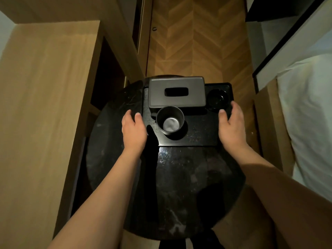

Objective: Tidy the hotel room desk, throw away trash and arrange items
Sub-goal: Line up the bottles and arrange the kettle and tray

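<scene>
On the far half of the round black bench (179, 177) lies a black rectangular tray (199, 133), held between the two hands. The left hand (133, 130) is at the tray's left edge, thumb laid on the tray surface just beside the mug and fingers (126, 116) curved down at the outer side; whether they actually clamp the edge cannot be told. The right hand (232, 126) mirrors it at the right edge, thumb resting on top of the tray near the ashtray and fingers curled over the outer rim.

On the tray, a grey tissue box (177, 91) with a dark slot in its lid stands along the far side. Just in front of it, touching or nearly so, a dark metal mug (169, 120) stands upright with its shiny bottom showing and nothing inside. At the far right corner sits a round black ashtray (218, 99); its contents are too dark to make out.

Wooden cabinets (48, 87) stand to the left, a bed with white linen (309, 114) to the right, and herringbone wood floor (197, 36) beyond.
</scene>
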Demonstrator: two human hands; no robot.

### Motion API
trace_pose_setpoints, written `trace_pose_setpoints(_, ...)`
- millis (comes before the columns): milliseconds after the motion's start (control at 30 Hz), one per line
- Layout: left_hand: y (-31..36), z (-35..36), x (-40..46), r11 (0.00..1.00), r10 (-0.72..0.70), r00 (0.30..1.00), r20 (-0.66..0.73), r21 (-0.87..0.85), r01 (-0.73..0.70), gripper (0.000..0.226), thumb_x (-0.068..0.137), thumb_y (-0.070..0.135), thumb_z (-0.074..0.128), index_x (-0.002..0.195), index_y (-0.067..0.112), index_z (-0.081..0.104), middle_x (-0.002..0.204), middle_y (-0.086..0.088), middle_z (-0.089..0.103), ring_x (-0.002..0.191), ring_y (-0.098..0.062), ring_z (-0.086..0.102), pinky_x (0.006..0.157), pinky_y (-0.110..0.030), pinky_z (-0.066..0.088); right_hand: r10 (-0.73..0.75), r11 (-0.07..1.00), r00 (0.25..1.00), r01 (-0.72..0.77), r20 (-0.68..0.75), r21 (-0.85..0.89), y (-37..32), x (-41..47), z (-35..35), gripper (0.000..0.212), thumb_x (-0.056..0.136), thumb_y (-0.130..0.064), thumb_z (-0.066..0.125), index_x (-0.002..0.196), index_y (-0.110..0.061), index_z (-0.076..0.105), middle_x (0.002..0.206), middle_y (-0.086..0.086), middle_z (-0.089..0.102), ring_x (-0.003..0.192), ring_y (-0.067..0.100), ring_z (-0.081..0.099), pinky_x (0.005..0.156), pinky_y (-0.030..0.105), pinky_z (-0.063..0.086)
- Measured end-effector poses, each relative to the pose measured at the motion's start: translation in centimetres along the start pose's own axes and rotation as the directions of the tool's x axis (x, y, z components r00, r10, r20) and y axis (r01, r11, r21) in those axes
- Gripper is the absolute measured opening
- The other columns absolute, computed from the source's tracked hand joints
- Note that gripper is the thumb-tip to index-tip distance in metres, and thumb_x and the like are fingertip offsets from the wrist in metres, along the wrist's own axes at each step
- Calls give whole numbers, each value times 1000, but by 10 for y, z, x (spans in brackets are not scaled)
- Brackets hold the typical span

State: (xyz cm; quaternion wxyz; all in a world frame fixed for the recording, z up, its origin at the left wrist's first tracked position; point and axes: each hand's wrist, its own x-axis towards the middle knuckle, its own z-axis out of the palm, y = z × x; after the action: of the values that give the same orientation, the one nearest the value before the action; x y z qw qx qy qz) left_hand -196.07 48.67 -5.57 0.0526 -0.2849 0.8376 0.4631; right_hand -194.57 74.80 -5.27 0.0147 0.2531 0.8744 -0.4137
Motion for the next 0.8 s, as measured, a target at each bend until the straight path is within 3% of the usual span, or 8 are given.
trace_pose_setpoints(233, 5, 30, 48, 919, -287, 943, 171, -229, 321, 64, 101, 49, 35, 161, 31, 21, 163, 0, 31, 149, -25, 29, 122, -50, 23, 190, 980, 982, -189, 10, -66, 12, 55, 18, 65, 105, -49, 25, 157, -11, 15, 164, 12, 15, 150, 30, 12, 122, 44, 9)
trace_pose_setpoints(333, 7, 39, 53, 937, -268, 943, 196, -173, 303, 82, 84, 60, 31, 160, 33, 19, 165, 3, 26, 153, -22, 19, 123, -52, 18, 285, 957, 958, -283, 29, -62, 14, 68, 26, 69, 104, -55, 19, 157, -11, 17, 163, 14, 17, 149, 32, 16, 122, 48, 11)
trace_pose_setpoints(433, 9, 46, 53, 950, -239, 952, 194, -155, 270, 71, 93, 52, 28, 161, 30, 19, 165, 5, 26, 154, -20, 16, 123, -47, 16, 360, 932, 932, -357, 35, -68, 15, 74, 31, 72, 103, -57, 14, 157, -10, 19, 161, 16, 21, 148, 33, 18, 121, 48, 12)
trace_pose_setpoints(500, 8, 47, 52, 951, -247, 952, 178, -145, 274, 61, 100, 44, 25, 160, 31, 22, 162, 4, 33, 152, -21, 20, 119, -43, 20, 391, 920, 920, -389, 29, -44, 13, 79, 31, 72, 103, -57, 13, 157, -11, 19, 160, 19, 22, 147, 35, 19, 119, 47, 13)
trace_pose_setpoints(567, 10, 46, 53, 952, -258, 954, 155, -125, 278, 68, 93, 52, 24, 156, 30, 34, 157, 3, 41, 150, -26, 26, 120, -48, 23, 426, 904, 904, -426, 24, -29, 11, 84, 28, 70, 103, -56, 12, 156, -11, 22, 158, 20, 24, 145, 35, 23, 117, 46, 14)
trace_pose_setpoints(633, 10, 46, 59, 954, -261, 959, 112, -118, 274, 82, 77, 60, 22, 141, 17, 51, 150, -8, 50, 142, -35, 39, 117, -58, 29, 443, 896, 896, -442, 22, -46, 9, 88, 25, 66, 105, -52, 12, 155, -11, 25, 156, 20, 27, 142, 35, 26, 115, 45, 16)
trace_pose_setpoints(733, 13, 47, 65, 946, -265, 953, 145, -153, 287, 67, 87, 42, 22, 127, -3, 50, 136, -29, 52, 126, -46, 48, 108, -66, 36, 492, 869, 871, -491, -5, -55, 5, 93, 24, 64, 104, -53, 16, 153, -13, 30, 154, 18, 29, 138, 34, 29, 112, 45, 22)
trace_pose_setpoints(800, 3, 45, 76, 940, -288, 944, 162, -144, 311, 70, 87, 57, 30, 127, 6, 58, 133, -21, 59, 126, -43, 51, 109, -62, 37, 501, 863, 865, -500, 0, -76, 6, 97, 24, 61, 103, -53, 19, 152, -19, 33, 153, 16, 30, 135, 34, 30, 109, 45, 24)
